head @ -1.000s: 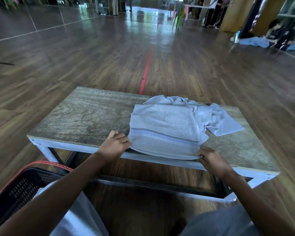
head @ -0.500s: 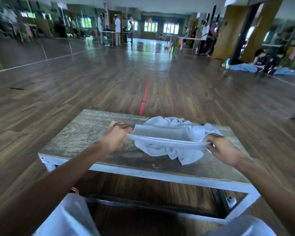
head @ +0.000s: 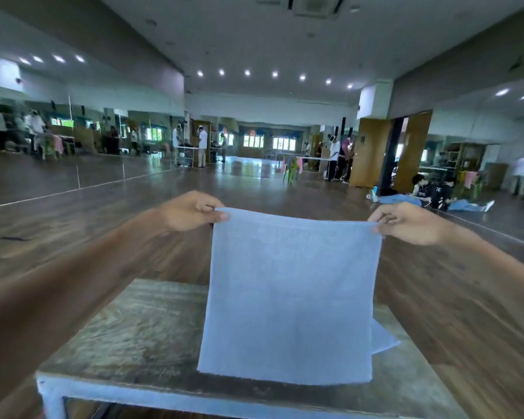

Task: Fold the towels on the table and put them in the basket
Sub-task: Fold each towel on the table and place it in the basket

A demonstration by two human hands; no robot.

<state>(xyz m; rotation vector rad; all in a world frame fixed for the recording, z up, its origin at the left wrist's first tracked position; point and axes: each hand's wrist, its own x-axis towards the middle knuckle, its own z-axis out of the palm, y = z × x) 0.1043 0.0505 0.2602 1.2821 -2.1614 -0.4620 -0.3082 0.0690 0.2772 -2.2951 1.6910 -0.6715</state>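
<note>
Head cam: my left hand point(head: 191, 210) & right hand point(head: 406, 222) pinch the towel's point(head: 291, 294) top corners, hanging over the table point(head: 139, 337); 2nd towel point(head: 383, 337) mostly hidden behind.

Towel point(head: 288, 291): pale blue, plain. Hangs flat and upright above the table point(head: 139, 337), top corners pinched by left hand point(head: 191, 211) and right hand point(head: 406, 222).

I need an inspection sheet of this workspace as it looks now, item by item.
Surface: wooden table, worn top, pale painted frame.
Job's things: light blue towel hangs spread above the table; a pale cloth corner shows behind it, same towel or another, cannot tell; basket not in view.
Clutter: nothing seen.
Hands: left hand and right hand each pinch one top corner of the towel.
Cables: nothing seen.
Surroundings: mirrored hall, wooden floor, people far behind.
</note>
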